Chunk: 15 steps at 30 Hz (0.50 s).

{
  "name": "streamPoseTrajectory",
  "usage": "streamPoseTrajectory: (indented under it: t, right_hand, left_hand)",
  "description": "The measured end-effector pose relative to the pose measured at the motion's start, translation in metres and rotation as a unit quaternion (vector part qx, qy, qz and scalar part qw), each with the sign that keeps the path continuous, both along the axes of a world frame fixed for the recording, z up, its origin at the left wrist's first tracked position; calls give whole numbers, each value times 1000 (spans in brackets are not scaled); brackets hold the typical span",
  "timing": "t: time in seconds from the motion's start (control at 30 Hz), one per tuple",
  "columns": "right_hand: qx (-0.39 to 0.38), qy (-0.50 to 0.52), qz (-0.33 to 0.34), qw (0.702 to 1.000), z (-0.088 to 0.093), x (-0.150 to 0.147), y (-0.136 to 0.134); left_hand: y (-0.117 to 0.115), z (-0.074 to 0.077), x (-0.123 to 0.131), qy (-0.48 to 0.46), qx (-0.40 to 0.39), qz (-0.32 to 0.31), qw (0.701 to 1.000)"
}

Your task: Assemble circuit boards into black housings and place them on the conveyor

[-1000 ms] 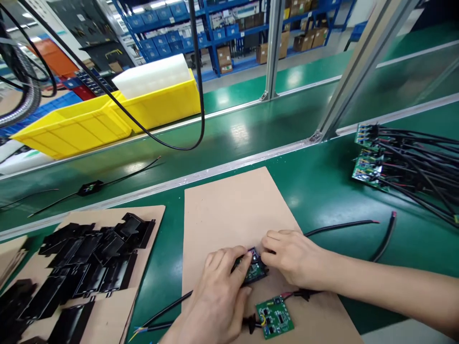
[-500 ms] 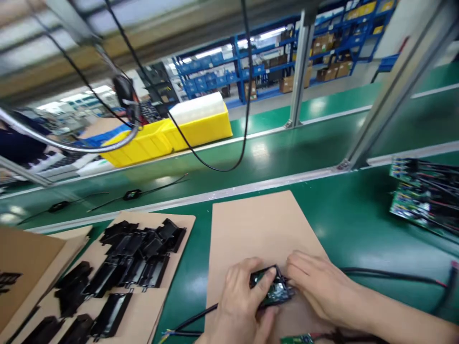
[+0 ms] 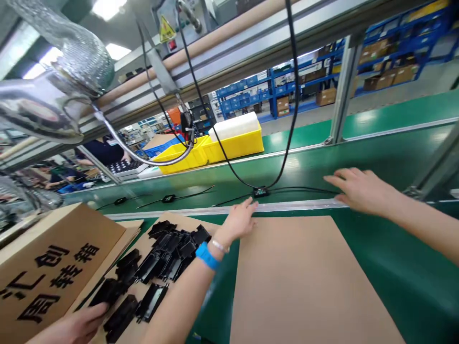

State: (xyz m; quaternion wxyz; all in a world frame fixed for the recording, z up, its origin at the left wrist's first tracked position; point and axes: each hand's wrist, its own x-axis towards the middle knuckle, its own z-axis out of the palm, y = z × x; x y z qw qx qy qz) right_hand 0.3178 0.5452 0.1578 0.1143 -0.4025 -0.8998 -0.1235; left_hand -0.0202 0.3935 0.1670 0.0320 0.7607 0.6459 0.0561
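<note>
At the conveyor rail [image 3: 304,206], the left hand [image 3: 239,220] and right hand [image 3: 358,188] spread open, empty, no longer pinching the board.

The one camera, worn on the head, looks forward and slightly down across the bench [image 3: 401,286]. The cardboard sheet [image 3: 308,282] is close at lower centre. The left hand [image 3: 239,220] and right hand [image 3: 358,190] enter from the bottom and right edges. The conveyor belt [image 3: 376,148] crosses mid-frame, and the blue shelves [image 3: 251,91] are far off at upper right.
</note>
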Motion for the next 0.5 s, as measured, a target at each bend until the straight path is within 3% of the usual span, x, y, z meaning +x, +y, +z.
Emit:
streamPoseTrajectory:
  t: [0.07,0.13,0.23,0.3,0.37,0.5]
  right_hand:
    - [-20,2,61,998,-21,-13,-35]
    - [-81,35,158,984,-31,-38,-75]
    - [-217,71,266,936,-23,-105,-126]
    - [-259,78,302,914,-11,-165,-151]
    - [-258,82,300,915,1,-228,-171]
    - [-259,84,250,929,13,-325,-204]
  left_hand:
    - [-47,-3,-21,-1,-8,9,1000]
    - [-96,5,-53,-5,-3,45,999]
    - [-147,22,-111,-7,17,137,990]
    - [-164,25,-144,-1,28,203,979]
    - [-169,19,-167,8,32,257,966]
    - [-163,0,-185,16,11,319,948]
